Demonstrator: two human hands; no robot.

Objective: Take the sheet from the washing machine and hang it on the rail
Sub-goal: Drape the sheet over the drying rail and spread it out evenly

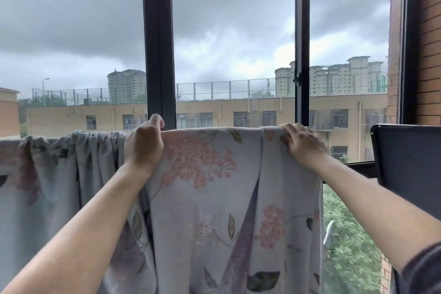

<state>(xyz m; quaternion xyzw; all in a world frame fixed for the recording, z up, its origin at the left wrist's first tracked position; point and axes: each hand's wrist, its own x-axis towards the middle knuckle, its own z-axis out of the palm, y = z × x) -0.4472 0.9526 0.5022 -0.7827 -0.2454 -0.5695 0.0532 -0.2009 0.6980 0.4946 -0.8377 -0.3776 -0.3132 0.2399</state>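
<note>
A pale grey sheet with pink flowers and dark leaves hangs over a rail that runs across the window; the rail itself is hidden under the cloth. The sheet's left part is bunched in folds, while the middle lies flatter. My left hand grips the sheet's top edge near the centre, fingers curled over it. My right hand grips the top edge farther right, at a fold near the sheet's right side. Both arms are raised and stretched forward.
Dark window frames stand right behind the sheet. An open dark window panel juts in at the right, beside a brick wall. Buildings and trees lie outside.
</note>
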